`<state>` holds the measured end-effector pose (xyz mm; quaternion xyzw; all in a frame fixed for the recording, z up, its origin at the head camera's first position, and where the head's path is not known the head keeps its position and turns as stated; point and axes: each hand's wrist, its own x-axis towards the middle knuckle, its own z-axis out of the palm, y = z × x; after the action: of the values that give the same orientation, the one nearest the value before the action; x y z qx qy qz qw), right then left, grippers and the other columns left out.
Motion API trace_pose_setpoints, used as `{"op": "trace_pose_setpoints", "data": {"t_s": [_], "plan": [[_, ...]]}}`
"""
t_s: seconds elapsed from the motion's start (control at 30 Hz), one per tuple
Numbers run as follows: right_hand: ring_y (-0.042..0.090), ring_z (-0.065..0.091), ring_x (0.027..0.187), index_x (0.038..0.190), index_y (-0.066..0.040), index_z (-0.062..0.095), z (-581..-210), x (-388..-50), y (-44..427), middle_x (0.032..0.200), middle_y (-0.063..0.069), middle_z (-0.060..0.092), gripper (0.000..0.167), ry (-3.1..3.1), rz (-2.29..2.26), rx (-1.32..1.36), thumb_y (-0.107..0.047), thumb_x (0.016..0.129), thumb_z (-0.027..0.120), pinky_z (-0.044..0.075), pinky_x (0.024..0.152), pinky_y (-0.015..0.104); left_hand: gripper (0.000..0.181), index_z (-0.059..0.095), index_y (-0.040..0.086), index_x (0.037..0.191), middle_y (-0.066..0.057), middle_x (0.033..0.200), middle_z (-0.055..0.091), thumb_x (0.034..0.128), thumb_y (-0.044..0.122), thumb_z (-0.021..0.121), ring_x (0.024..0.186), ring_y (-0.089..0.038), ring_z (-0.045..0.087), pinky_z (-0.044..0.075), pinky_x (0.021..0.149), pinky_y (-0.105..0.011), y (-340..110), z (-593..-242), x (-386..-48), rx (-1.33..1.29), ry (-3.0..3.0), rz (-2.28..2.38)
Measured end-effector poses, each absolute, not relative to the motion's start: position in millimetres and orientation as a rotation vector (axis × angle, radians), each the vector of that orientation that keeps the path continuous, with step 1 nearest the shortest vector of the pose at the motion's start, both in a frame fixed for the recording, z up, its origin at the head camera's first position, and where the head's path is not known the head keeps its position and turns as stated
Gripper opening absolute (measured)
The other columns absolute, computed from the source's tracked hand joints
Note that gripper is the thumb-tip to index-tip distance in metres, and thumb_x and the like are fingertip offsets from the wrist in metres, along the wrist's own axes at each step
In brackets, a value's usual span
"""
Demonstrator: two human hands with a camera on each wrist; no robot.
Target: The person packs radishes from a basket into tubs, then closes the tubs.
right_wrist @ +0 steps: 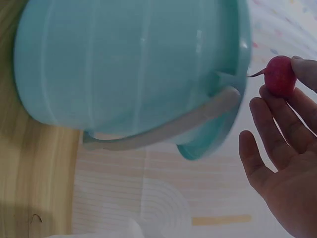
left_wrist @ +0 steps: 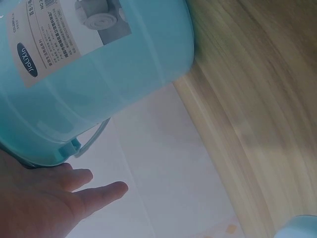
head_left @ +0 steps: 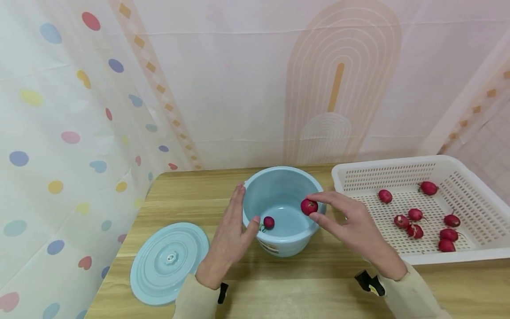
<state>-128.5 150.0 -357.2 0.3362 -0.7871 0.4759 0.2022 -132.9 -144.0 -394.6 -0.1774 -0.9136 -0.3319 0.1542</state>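
Observation:
A light blue bucket (head_left: pixel 283 246) stands on the wooden table, with one radish (head_left: pixel 268 222) lying inside near its left wall. Over the bucket's right side, my right hand (head_left: pixel 354 221) pinches a second radish (head_left: pixel 309 206) between thumb and fingers. In the right wrist view that radish (right_wrist: pixel 280 76) shows its thin root pointing toward the bucket's rim (right_wrist: pixel 243 54). My left hand (head_left: pixel 231 230) rests against the bucket's left rim, its fingers straight. The left wrist view shows the fingers (left_wrist: pixel 101 196) extended by the rim, near the handle's hinge.
To the right is a white perforated basket (head_left: pixel 490 254) holding several radishes (head_left: pixel 415 214). A round light blue lid (head_left: pixel 171 261) lies flat on the table at the left. The bucket's handle (right_wrist: pixel 163 131) hangs down its side. Patterned cloth (head_left: pixel 239 88) hangs behind the table (head_left: pixel 303 288).

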Motion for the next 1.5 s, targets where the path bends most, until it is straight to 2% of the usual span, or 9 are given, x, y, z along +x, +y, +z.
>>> {"op": "trace_pose_setpoints", "data": {"t_s": [0.2, 0.27, 0.33, 0.4, 0.6, 0.8, 1.0, 1.27, 1.5], "plan": [[0.019, 0.07, 0.107, 0.123, -0.011, 0.074, -364.3, -134.4, 141.1, 0.117, 0.001, 0.075, 0.034, -2.169, 1.191, 1.023, -0.019, 0.091, 0.079, 0.049, 0.097, 0.015, 0.076, 0.024, 0.0, 0.163, -0.01, 0.171, 0.02, 0.1013, 0.037, 0.05, 0.155, -0.029, 0.026, 0.031, 0.12, -0.053, -144.3, -394.6, -133.0, -0.506, -2.622, -0.957], [0.021, 0.07, 0.108, 0.123, -0.011, 0.074, -366.0, -135.5, 139.3, 0.117, 0.001, 0.075, 0.035, -2.177, 1.152, 1.03, -0.019, 0.09, 0.081, 0.048, 0.097, 0.013, 0.076, 0.024, 0.0, 0.162, -0.011, 0.171, 0.021, 0.1015, 0.037, 0.05, 0.155, -0.03, 0.026, 0.031, 0.12, -0.053, -144.4, -394.6, -133.1, -0.507, -2.619, -0.958], [0.021, 0.069, 0.109, 0.122, -0.012, 0.074, -367.2, -135.7, 137.8, 0.117, 0.0, 0.074, 0.038, -2.206, 1.118, 1.022, -0.012, 0.085, 0.085, 0.047, 0.098, 0.014, 0.076, 0.024, 0.0, 0.162, -0.011, 0.171, 0.021, 0.1015, 0.037, 0.05, 0.155, -0.03, 0.027, 0.031, 0.12, -0.053, -144.4, -394.7, -133.2, -0.508, -2.618, -0.96], [0.021, 0.068, 0.111, 0.121, -0.013, 0.075, -367.8, -136.0, 136.7, 0.118, -0.001, 0.074, 0.043, -2.234, 1.072, 1.011, -0.005, 0.08, 0.087, 0.05, 0.098, 0.019, 0.076, 0.024, 0.0, 0.162, -0.011, 0.171, 0.021, 0.1015, 0.038, 0.05, 0.155, -0.03, 0.027, 0.032, 0.119, -0.054, -144.3, -394.7, -133.3, -0.507, -2.617, -0.96], [0.025, 0.067, 0.114, 0.116, -0.01, 0.076, -366.5, -138.0, 134.4, 0.117, 0.003, 0.075, 0.039, -2.266, 0.945, 0.991, -0.009, 0.079, 0.088, 0.053, 0.097, 0.047, 0.076, 0.024, 0.0, 0.163, -0.011, 0.171, 0.022, 0.1013, 0.036, 0.051, 0.155, -0.03, 0.027, 0.032, 0.119, -0.054, -144.3, -394.4, -135.1, -0.526, -2.602, -0.951], [0.031, 0.066, 0.118, 0.115, -0.009, 0.077, -363.7, -139.5, 133.0, 0.117, 0.008, 0.075, 0.037, -2.317, 0.916, 0.937, -0.013, 0.08, 0.088, 0.05, 0.101, 0.054, 0.075, 0.024, 0.0, 0.162, -0.012, 0.171, 0.022, 0.1011, 0.035, 0.051, 0.155, -0.03, 0.027, 0.032, 0.119, -0.054, -144.7, -393.5, -136.5, -0.536, -2.593, -0.949], [0.035, 0.057, 0.134, 0.125, -0.007, 0.074, -362.8, -137.3, 134.7, 0.131, 0.01, 0.071, 0.043, -2.46, 0.948, 0.906, -0.024, 0.087, 0.084, 0.04, 0.11, 0.061, 0.075, 0.024, 0.0, 0.162, -0.011, 0.171, 0.022, 0.1011, 0.035, 0.051, 0.154, -0.03, 0.028, 0.033, 0.119, -0.054, -145.3, -394.9, -134.8, -0.521, -2.615, -0.943], [0.031, 0.039, 0.15, 0.143, -0.01, 0.063, -355.6, -124.1, 148.5, 0.153, 0.003, 0.055, 0.051, -2.603, 0.939, 0.867, -0.034, 0.098, 0.071, 0.026, 0.12, 0.06, 0.075, 0.023, 0.0, 0.163, -0.011, 0.171, 0.02, 0.1012, 0.033, 0.051, 0.156, -0.028, 0.025, 0.031, 0.12, -0.053, -143.1, -395.0, -134.6, -0.532, -2.621, -0.962], [0.032, 0.037, 0.15, 0.147, -0.013, 0.059, -348.0, -109.1, 169.0, 0.156, 0.003, 0.051, 0.052, -2.578, 0.824, 0.874, -0.032, 0.1, 0.068, 0.024, 0.124, 0.052, 0.076, 0.022, 0.002, 0.163, -0.007, 0.172, 0.018, 0.1008, 0.033, 0.051, 0.155, -0.028, 0.026, 0.033, 0.119, -0.053, -144.4, -394.0, -133.0, -0.509, -2.629, -0.984]]}}
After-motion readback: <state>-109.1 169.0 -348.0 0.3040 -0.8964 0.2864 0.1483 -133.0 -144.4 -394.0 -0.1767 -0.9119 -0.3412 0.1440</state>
